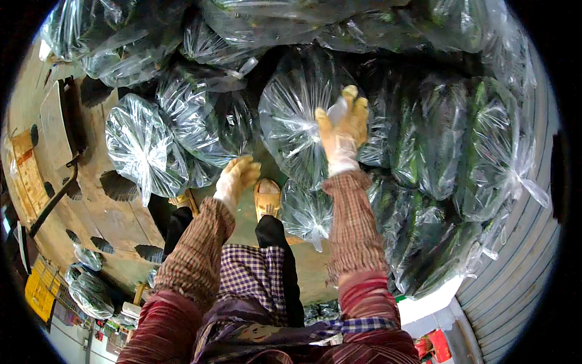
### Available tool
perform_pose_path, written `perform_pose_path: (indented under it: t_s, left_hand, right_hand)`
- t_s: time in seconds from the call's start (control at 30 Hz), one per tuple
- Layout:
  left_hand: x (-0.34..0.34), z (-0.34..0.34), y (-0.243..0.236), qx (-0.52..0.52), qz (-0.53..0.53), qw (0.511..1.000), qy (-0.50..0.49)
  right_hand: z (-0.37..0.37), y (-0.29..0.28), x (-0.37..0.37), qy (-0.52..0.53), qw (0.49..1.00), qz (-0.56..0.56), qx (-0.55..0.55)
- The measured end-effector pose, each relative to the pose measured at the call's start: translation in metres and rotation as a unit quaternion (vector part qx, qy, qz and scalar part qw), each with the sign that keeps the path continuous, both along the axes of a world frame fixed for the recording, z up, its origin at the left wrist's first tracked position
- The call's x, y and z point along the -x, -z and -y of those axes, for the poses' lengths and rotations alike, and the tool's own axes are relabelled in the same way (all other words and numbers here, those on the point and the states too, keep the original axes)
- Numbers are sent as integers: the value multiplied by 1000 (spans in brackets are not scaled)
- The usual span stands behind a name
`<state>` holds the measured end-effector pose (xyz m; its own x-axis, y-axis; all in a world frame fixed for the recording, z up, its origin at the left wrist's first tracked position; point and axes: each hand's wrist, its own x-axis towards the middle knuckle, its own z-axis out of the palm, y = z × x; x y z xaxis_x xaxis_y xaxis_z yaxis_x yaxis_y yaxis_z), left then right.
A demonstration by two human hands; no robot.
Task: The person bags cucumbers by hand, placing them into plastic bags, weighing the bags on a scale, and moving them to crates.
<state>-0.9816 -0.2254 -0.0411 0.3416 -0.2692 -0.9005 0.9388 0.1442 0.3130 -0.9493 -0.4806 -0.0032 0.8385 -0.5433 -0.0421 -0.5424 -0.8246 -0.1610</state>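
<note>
Right hand (343, 130), in a yellowish glove, clenched on the knotted top of a clear plastic bag of cucumbers (297, 124), held up against the stacked bags (448, 139) to the right; left hand (237, 177), gloved too, hanging loose and open, holding nothing, just above a sandalled foot (267, 198); another clear bag (142, 148) lying to the left on a wooden pallet (106, 212); corrugated shutter (515, 273) at lower right.

glossy, crinkled clear plastic is seen on the bags (297, 121); thin rubbery gloves (342, 130), woven checked cloth sleeves (351, 224), a matt concrete floor (115, 212).
</note>
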Motion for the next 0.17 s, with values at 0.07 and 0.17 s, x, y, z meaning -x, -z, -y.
perform_pose_path:
  t_s: [0.07,0.17]
  left_hand:
    - [37,-45,22,-45,77,994,66]
    - [54,-73,-5,-36,50,998,14]
  right_hand:
    - [-21,27,-8,15,995,-99,2]
    - [-29,43,12,42,988,-149,-6]
